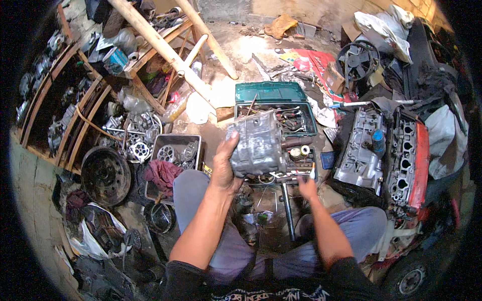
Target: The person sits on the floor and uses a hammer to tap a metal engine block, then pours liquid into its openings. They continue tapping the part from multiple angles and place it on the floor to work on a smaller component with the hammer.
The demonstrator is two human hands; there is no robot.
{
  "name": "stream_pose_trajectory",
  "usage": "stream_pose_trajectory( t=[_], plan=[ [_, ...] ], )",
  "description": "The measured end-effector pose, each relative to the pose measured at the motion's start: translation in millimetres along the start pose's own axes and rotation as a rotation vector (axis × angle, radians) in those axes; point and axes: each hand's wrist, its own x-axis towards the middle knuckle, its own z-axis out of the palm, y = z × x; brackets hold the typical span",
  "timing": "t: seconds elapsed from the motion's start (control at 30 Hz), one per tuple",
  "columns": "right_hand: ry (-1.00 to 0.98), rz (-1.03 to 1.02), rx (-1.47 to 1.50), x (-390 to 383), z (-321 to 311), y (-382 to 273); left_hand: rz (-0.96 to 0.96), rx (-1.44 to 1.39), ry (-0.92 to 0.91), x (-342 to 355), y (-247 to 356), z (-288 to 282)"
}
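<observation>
My left hand [224, 163] grips a grey, ribbed metal housing [257, 144] by its left side, thumb up along its face. The housing is held up over the tool box and hides part of it. My right hand [308, 189] is smeared by motion, close to the right end of a dark T-shaped wrench [287, 210]; whether its fingers touch the wrench or hold anything does not show. Behind the housing, the green tool box [271, 91] stands with its lid up and several hand tools inside. Small cylindrical parts [300, 151] lie at its near side.
On the right lie a grey cylinder head [362, 150] and a red-edged engine part [420, 165]. A grey bin [200, 145] of metal parts and a purple rag [163, 174] stand left of my knee, beside a black wheel rim [105, 175]. Wooden poles [160, 45] slant behind.
</observation>
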Motion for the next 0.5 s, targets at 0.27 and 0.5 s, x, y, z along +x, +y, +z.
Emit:
stream_pose_trajectory(
  t=[0.27, 0.5],
  plan=[
    [-0.396, 0.276, -0.315, -74, 114, 110, 0.168, 0.309, 0.223, -16, 10, 2],
    [-0.461, 0.252, -0.339, -94, 121, 109, 0.387, 0.539, 0.291, -10, 10, -9]
  ],
)
